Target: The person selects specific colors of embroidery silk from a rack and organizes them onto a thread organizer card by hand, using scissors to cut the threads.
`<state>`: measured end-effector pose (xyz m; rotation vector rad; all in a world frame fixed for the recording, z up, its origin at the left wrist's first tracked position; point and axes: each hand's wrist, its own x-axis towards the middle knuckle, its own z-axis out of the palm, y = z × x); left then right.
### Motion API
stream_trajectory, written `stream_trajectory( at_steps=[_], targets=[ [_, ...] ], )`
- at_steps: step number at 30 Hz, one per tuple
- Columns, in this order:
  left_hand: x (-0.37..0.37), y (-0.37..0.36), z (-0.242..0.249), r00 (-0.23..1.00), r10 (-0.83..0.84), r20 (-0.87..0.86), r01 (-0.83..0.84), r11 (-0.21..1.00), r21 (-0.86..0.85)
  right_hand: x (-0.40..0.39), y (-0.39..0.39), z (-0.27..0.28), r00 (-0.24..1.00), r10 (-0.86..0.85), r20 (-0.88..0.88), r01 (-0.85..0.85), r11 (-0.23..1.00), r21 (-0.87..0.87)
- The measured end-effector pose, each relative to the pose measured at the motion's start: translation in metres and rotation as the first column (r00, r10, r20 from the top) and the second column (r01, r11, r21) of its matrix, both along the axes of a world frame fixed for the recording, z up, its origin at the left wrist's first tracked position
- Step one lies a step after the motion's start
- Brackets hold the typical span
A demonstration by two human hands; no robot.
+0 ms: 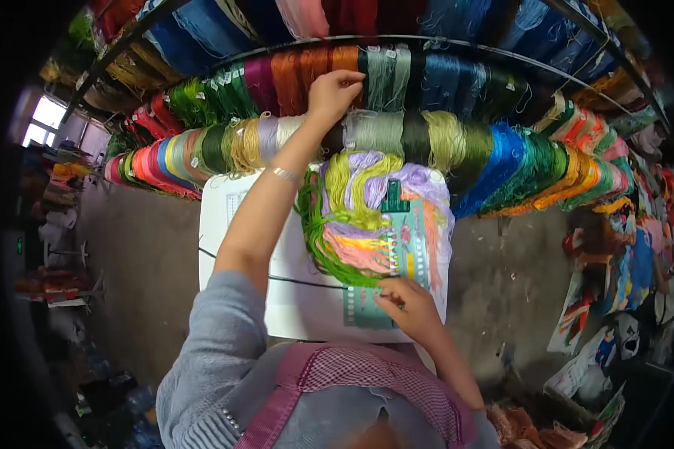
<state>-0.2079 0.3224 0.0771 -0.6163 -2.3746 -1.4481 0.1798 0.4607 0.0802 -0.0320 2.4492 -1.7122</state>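
Observation:
My left hand (335, 96) is stretched forward to a rack of hanging thread skeins. Its fingers are pinched at a narrow dark skein between the orange skeins (307, 71) and the pale grey-green skeins (388, 75). My right hand (410, 305) is low over a green punched thread card (406, 224), fingers closed at the end of a bright green thread bundle (329, 258). Looped on the card are lilac threads (419, 176), olive-yellow threads (338, 183) and peach threads (356, 254). A dark green plastic piece (394, 198) lies at the card's top.
The card rests on a white board (292, 314) with a printed sheet (236, 206), crossed by a black cord (299, 282). A lower row of skeins (378, 133) hangs just beyond the board. Metal rails (427, 39) carry more skeins above. Coloured bundles (636, 262) hang at right.

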Motion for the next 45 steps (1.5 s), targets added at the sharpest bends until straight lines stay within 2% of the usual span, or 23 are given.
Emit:
stream_trajectory(
  at_steps=[1,4,6,8,11,14,15,17,18,20,22,24,26,28,30,32,34,38,40,42,43,44,45],
  targets=[
    [-0.015,0.016,-0.002,0.992,0.114,0.051,-0.110,0.991,-0.075,0.003,0.008,-0.002,1.000,-0.003,0.021,0.003,0.999,0.038],
    [-0.041,0.047,-0.005,0.893,0.449,0.006,-0.430,0.859,-0.277,0.010,0.022,-0.005,0.997,-0.057,0.051,0.053,0.997,0.064],
    [-0.052,0.058,-0.006,0.819,0.573,-0.037,-0.549,0.763,-0.340,0.013,0.032,-0.011,0.990,-0.132,0.054,0.128,0.989,0.081],
    [-0.053,0.058,-0.013,0.815,0.576,-0.064,-0.561,0.755,-0.340,0.015,0.039,-0.024,0.987,-0.154,0.044,0.151,0.987,0.059],
    [-0.051,0.047,-0.018,0.868,0.489,-0.081,-0.493,0.834,-0.250,0.009,0.046,-0.029,0.983,-0.179,0.043,0.176,0.982,0.072],
    [-0.059,0.030,-0.029,0.965,0.254,0.060,-0.249,0.965,-0.079,-0.008,0.048,-0.015,0.987,-0.160,0.021,0.157,0.981,0.110],
    [-0.059,0.027,-0.027,0.965,0.256,0.060,-0.251,0.965,-0.077,-0.014,0.049,-0.012,0.991,-0.133,-0.020,0.134,0.984,0.113],
    [-0.053,0.019,-0.020,0.952,0.017,0.305,-0.070,0.984,0.163,-0.031,0.050,-0.001,0.994,-0.099,-0.057,0.105,0.987,0.123],
    [-0.052,0.015,-0.019,0.952,0.019,0.305,-0.074,0.983,0.168,-0.044,0.050,0.007,0.991,-0.089,-0.098,0.099,0.989,0.108],
    [-0.048,0.006,-0.017,0.929,-0.151,0.337,0.076,0.971,0.226,-0.073,0.052,0.015,0.989,-0.075,-0.131,0.086,0.993,0.076],
    [-0.034,-0.002,-0.010,0.914,-0.190,0.359,0.101,0.962,0.254,-0.109,0.051,0.014,0.961,-0.145,-0.235,0.152,0.988,0.013],
    [-0.009,-0.005,-0.001,0.904,-0.274,0.330,0.169,0.935,0.313,-0.156,0.045,0.019,0.957,-0.271,-0.103,0.245,0.946,-0.214],
    [0.025,-0.007,0.007,0.893,-0.389,0.229,0.326,0.906,0.269,-0.206,0.043,0.030,0.949,-0.291,-0.119,0.240,0.916,-0.323],
    [0.060,-0.010,0.007,0.855,-0.485,0.185,0.474,0.875,0.100,-0.260,0.030,0.017,0.934,-0.355,-0.023,0.215,0.614,-0.760],
    [0.099,-0.008,0.018,0.849,-0.488,0.202,0.495,0.868,0.017,-0.300,0.034,0.019,0.974,-0.123,0.190,0.227,0.502,-0.835],
    [0.112,-0.013,0.020,0.854,-0.465,0.233,0.482,0.876,-0.020,-0.315,0.031,0.015,0.982,-0.030,0.187,0.173,0.542,-0.822],
    [0.117,-0.021,0.013,0.874,-0.409,0.261,0.406,0.911,0.071,-0.316,0.027,0.005,0.993,-0.102,0.058,0.117,0.793,-0.597],
    [0.123,-0.046,0.005,0.892,-0.342,0.295,0.311,0.939,0.150,-0.256,0.037,-0.003,0.970,-0.231,0.072,0.236,0.832,-0.502],
    [0.128,-0.063,0.001,0.899,-0.299,0.320,0.252,0.951,0.180,-0.206,0.053,0.000,0.952,-0.296,0.082,0.304,0.870,-0.387],
    [0.137,-0.084,0.001,0.869,-0.324,0.375,0.221,0.930,0.293,-0.141,0.075,0.006,0.926,-0.376,-0.017,0.362,0.902,-0.235],
    [0.141,-0.098,-0.002,0.854,-0.331,0.402,0.215,0.927,0.307,-0.106,0.092,-0.008,0.876,-0.468,0.119,0.483,0.846,-0.228],
    [0.146,-0.112,-0.003,0.854,-0.315,0.414,0.192,0.931,0.311,-0.067,0.107,-0.016,0.833,-0.550,0.059,0.552,0.819,-0.155],
    [0.152,-0.126,-0.004,0.854,-0.298,0.426,0.170,0.934,0.314,-0.026,0.134,-0.032,0.751,-0.637,0.171,0.659,0.739,-0.143]
  ],
)
